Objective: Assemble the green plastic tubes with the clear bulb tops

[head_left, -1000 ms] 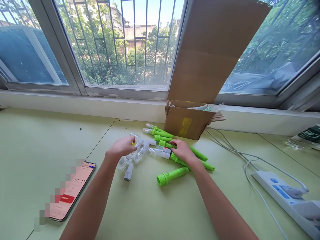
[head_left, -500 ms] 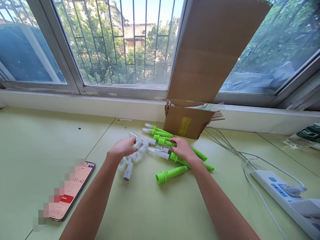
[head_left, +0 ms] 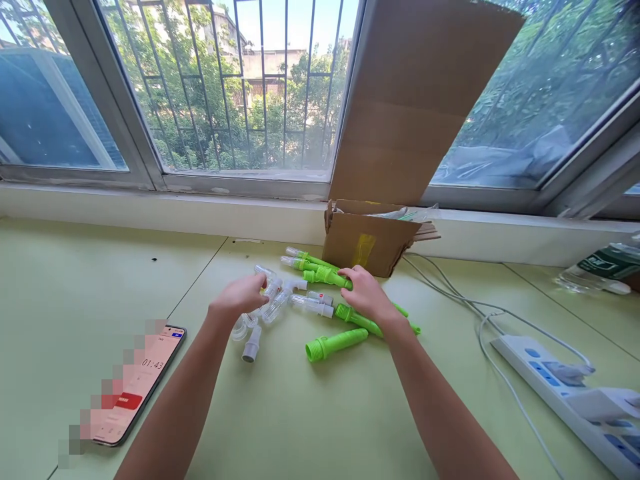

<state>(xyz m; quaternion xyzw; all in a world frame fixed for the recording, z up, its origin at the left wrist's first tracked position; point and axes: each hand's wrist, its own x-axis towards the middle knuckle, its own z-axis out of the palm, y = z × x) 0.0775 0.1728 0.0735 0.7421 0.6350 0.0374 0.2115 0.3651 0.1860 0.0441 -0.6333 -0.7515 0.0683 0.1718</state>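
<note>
Over the cluster of clear plastic pieces, my left hand (head_left: 242, 295) is closed, thumb and fingers pinched at a clear plastic tube (head_left: 273, 288). Its grip is partly hidden. My right hand (head_left: 366, 293) pinches the smooth end of a green threaded tube (head_left: 330, 276), whose ribbed end points left. Nearer me lie a second green tube (head_left: 336, 345) and another green threaded tube (head_left: 357, 318), partly under my right wrist. Between my hands rests a clear tube with a white end (head_left: 313, 305). A grey-white connector (head_left: 251, 345) lies in front of my left hand.
Behind the pieces stands a cardboard box (head_left: 367, 237) against the window ledge. A phone (head_left: 137, 387) showing a timer lies at left. At right are a white power strip (head_left: 565, 393), loose cables (head_left: 465, 303) and a plastic bottle (head_left: 603, 267).
My right hand has moved slightly up and away from me with the green threaded tube, lifting its ribbed end. My left hand stays at the clear pieces. The whole view has shifted slightly.
</note>
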